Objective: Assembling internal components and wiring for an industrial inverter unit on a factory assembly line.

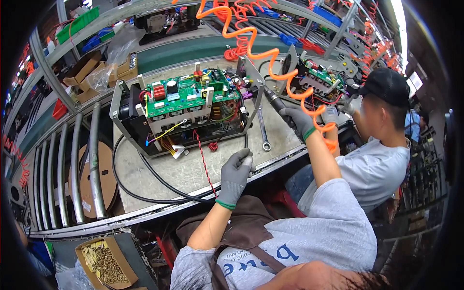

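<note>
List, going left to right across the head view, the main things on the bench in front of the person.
Roll of brown tape → open chassis with green circuit board → left hand at the bench edge → wrench → right hand gripping a black air tool → co-worker's circuit assembly.

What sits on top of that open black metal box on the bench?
A green circuit board lies on top of the black box, carrying a red block, a black cylinder and white parts. Yellow and red wires hang below it; the box's deeper inside is covered.

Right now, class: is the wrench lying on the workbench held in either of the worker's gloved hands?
No: the wrench lies free on the workbench, between the left hand and right hand.
</note>
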The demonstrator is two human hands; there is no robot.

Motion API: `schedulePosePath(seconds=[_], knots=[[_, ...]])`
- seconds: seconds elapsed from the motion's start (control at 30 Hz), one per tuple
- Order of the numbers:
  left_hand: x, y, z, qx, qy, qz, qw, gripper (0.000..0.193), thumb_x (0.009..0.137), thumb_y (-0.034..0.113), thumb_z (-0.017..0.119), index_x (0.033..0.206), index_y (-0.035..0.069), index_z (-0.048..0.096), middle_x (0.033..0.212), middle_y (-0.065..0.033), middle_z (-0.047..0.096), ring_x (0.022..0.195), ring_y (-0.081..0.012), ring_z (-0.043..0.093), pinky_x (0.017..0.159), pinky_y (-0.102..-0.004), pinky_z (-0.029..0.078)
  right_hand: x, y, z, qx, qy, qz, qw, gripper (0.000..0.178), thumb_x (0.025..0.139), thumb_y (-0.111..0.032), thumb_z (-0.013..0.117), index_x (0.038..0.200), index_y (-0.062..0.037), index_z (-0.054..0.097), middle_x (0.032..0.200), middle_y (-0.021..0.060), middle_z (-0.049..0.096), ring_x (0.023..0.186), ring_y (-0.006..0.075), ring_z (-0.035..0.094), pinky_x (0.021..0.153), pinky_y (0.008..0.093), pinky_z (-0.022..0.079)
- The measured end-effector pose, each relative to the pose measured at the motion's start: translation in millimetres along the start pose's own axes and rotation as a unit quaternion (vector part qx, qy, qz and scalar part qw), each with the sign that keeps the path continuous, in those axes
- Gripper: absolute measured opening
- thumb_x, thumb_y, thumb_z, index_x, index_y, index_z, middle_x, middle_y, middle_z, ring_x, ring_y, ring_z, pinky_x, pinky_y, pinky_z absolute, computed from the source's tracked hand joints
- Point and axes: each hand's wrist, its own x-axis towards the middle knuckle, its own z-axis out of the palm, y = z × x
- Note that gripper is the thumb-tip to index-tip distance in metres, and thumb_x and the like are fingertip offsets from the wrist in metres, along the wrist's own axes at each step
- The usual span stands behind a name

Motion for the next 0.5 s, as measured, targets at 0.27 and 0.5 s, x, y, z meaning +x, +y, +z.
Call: schedulePosePath(seconds=[0.27, 0.5], knots=[[-5, 8, 14, 0.002, -0.083, -0.023, 0.996, 0.036, 0.095, 0.02, 0.055, 0.125, -0.001, 0.055, 0.112, -0.0107, 0.065, 0.081, -0.0121, 0.063, 0.067, -0.0225, 0.05, -122, 4, 8, 0.356, 0.022, -0.031, 0.934, 0.032, 0.082, -0.026, 0.06, 0.101, -0.0002, 0.058, 0.078, 0.0106, 0.063, 0.059, 0.0216, 0.062, 0.051, 0.0304, 0.052], [-34, 14, 45, -0.027, -0.163, 0.005, 0.986, 0.07, 0.085, 0.028, 0.07, 0.139, -0.003, 0.038, 0.133, -0.0196, 0.052, 0.119, -0.0244, 0.055, 0.098, -0.0341, 0.045, -245, -12, 4, 0.192, -0.069, 0.018, 0.979, 0.045, 0.077, -0.029, 0.063, 0.111, -0.0011, 0.056, 0.083, 0.0075, 0.06, 0.065, 0.0125, 0.058, 0.056, 0.0245, 0.048]])
